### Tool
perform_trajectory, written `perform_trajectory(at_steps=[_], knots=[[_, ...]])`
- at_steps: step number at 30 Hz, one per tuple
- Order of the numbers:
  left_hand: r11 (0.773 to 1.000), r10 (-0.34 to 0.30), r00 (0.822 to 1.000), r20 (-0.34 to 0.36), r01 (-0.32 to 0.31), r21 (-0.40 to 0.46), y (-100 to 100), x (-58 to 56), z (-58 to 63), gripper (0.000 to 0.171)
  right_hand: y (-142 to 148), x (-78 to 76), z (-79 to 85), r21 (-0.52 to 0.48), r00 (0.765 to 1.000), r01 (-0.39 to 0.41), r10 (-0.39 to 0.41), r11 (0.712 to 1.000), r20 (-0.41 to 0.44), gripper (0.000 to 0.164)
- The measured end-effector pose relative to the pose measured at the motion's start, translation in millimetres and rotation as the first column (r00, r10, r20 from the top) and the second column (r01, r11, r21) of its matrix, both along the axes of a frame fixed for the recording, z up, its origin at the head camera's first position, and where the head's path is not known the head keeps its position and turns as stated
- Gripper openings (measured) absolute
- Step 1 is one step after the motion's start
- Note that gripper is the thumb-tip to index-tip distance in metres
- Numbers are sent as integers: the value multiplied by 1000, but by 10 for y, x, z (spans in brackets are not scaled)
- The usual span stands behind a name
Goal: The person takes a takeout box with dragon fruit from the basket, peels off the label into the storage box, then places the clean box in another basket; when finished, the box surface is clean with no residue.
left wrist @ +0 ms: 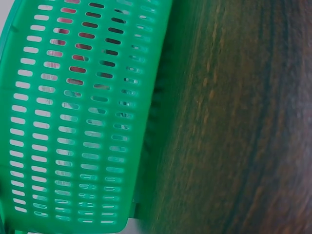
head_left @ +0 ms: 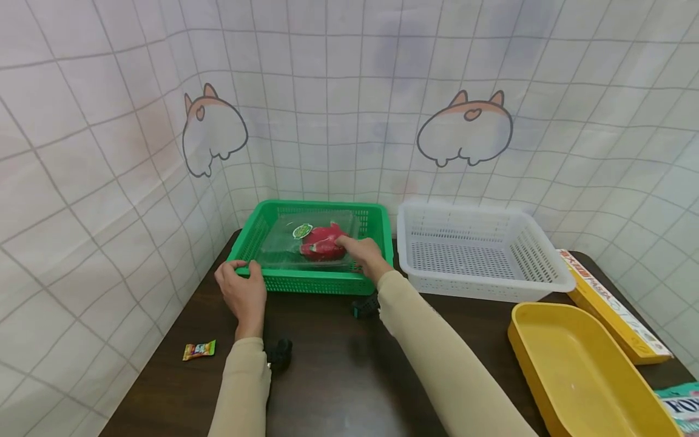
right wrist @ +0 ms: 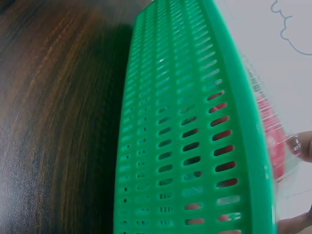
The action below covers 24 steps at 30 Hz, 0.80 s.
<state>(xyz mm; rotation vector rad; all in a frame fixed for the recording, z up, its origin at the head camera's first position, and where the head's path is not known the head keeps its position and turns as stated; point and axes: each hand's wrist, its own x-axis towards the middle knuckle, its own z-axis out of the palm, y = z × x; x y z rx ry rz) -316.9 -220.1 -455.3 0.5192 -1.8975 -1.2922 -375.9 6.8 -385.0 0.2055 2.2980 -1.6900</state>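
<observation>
A green basket (head_left: pixel 311 282) with slotted walls stands against the back at the left. Inside lies a clear plastic box (head_left: pixel 284 237) with a green-and-white label and a bright red item showing through it. My left hand (head_left: pixel 243 297) grips the basket's rim at the front left corner. Reaching over the front wall, my right hand (head_left: pixel 364 255) holds the box's right part, its thumb (right wrist: pixel 303 145) against the clear plastic. Its other fingers are partly hidden behind the basket wall. In the left wrist view the slotted green wall (left wrist: pixel 80 126) fills the left half, and the left hand is out of sight.
To the right stands a white basket (head_left: pixel 475 285). A yellow tray (head_left: pixel 579 370) is at the front right, beside a long yellow-and-white box (head_left: pixel 617 309) and a teal packet (head_left: pixel 682 403). A small wrapped candy (head_left: pixel 199 350) lies on the dark table (head_left: pixel 327 376) at left.
</observation>
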Motion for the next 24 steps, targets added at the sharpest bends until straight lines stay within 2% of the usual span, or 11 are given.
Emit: perform_trajectory(at_steps=[3,11,18,24], knots=[[1000,-4,1000,1,4,4,11,8,-25,20,16,11,-6,-48,1000,13,-13,999,0,67],[1000,-3,1000,4,3,11,33,21,-73,23,65,44,16,-125,999,53,-54,991,-3,65],[1000,-3,1000,4,3,-11,37,4,-34,27,179,95,272,-255,999,33,-38,966,-15,74],[999,12,1000,26,-11,-50,15,-6,-44,32,386,290,474,-355,1000,-12,5,935,-18,73]])
